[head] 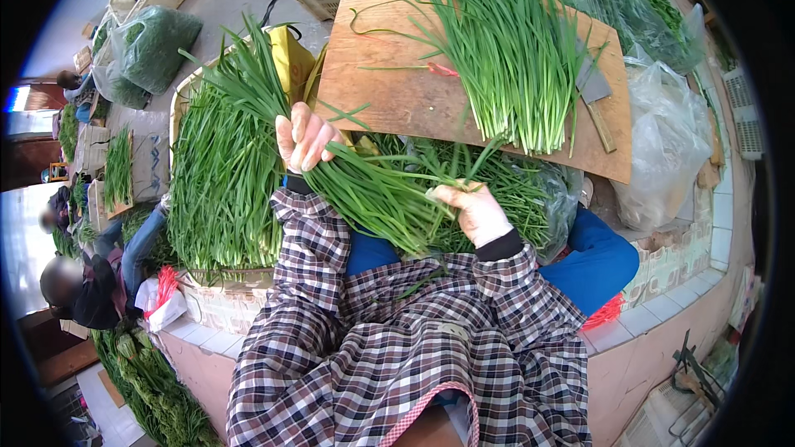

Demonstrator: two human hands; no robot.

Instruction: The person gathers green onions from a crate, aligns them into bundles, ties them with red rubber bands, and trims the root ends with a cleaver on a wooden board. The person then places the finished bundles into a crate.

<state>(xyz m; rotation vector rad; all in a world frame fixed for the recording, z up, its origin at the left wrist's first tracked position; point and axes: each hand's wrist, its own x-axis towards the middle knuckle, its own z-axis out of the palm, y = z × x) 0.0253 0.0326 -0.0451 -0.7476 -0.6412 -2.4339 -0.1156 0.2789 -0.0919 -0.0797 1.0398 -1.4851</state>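
My left hand is closed around the middle of a bunch of garlic chives. The leaf tips fan out to the upper left, and the stalk ends point down to the right. At that lower end, my right hand pinches a few chive strands between thumb and fingers; the strands are blurred. Both hands seem to wear thin, pale gloves. Beyond them a wooden board bears a large pile of chives. Loose chives in a plastic bag lie under the board's near edge, partly hidden by my hands.
A crate of chives stands at my left. A cleaver with a wooden handle and a red tie lie on the board. Clear plastic bags are at the right. Red ties lie beside a seated person at the left.
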